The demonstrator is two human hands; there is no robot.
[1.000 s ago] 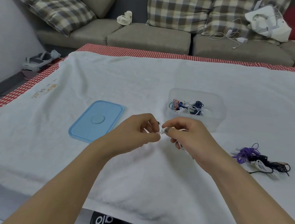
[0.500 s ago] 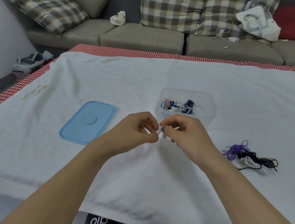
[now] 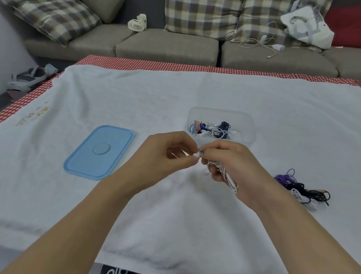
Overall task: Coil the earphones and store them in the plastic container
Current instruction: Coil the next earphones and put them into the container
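Both hands meet just in front of the container [image 3: 248,131] — the right hand [image 3: 234,165] curled round a white earphone coil [image 3: 227,176], the left hand [image 3: 163,157] pinching its end. The lid [image 3: 100,152] lies left of the container — more earphones [image 3: 301,190] right.

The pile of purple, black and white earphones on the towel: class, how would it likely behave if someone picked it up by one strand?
The pile of earphones would probably be floppy: its thin cords lie in loose loops on the towel. Since the colours overlap, lifting one strand may drag the others along. It looks light, so it would likely slide rather than roll.
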